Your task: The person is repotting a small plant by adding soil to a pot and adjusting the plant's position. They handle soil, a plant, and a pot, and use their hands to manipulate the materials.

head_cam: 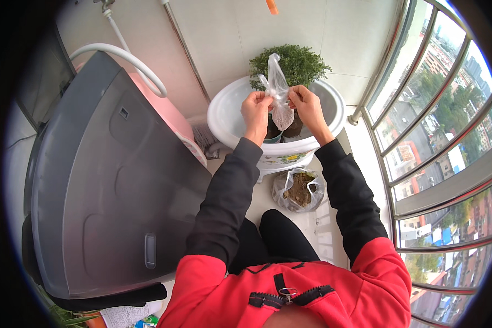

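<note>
Both hands hold up a small clear plastic bag (282, 117) over a white oval ceramic basin (225, 119). Pale granular matter fills the bag's bottom, and its upper part is twisted or knotted. My left hand (256, 111) pinches the plastic near the knot. On the other side, my right hand (307, 105) grips the bag between thumb and fingers. Behind it in the basin is a bushy green plant (301, 63). A small green pot (274, 137) and a dark soil clump (294, 128) are partly hidden beneath the bag.
An open plastic bag of soil (299, 190) sits on the floor before the basin. At left stands a grey-lidded washing machine (135, 180) with a white hose (123, 53). Metal railings (426, 164) line the window at right. A brush (203, 133) leans near the basin.
</note>
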A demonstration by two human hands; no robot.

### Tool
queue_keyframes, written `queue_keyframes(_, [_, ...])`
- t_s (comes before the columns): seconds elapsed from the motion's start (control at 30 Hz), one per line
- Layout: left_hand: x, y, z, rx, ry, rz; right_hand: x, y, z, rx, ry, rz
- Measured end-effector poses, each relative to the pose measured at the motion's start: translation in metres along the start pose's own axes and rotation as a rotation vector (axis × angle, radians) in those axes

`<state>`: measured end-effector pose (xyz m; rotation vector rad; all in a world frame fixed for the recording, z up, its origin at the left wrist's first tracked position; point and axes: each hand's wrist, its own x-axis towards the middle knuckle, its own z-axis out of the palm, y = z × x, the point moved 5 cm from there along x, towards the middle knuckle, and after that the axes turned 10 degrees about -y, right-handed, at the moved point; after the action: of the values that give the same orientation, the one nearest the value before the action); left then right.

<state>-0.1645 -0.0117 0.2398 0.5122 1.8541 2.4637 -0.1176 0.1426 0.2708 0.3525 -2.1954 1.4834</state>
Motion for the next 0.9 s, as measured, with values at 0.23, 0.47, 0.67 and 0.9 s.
queue_keyframes(0.23, [0.001, 0.012, 0.002, 0.438, 0.042, 0.183, 0.000, -0.023, 0.013, -0.577, -0.116, -0.233])
queue_keyframes(0.47, [0.001, 0.018, -0.011, 0.543, 0.050, 0.139, 0.001, -0.005, 0.008, -0.213, -0.009, -0.094])
queue_keyframes(0.67, [0.003, 0.006, -0.010, -0.193, -0.086, -0.124, -0.003, 0.029, 0.000, 0.487, 0.046, 0.274])
queue_keyframes(0.9, [0.007, 0.004, -0.007, -0.007, -0.100, -0.146, 0.000, 0.009, 0.008, 0.088, -0.123, 0.060])
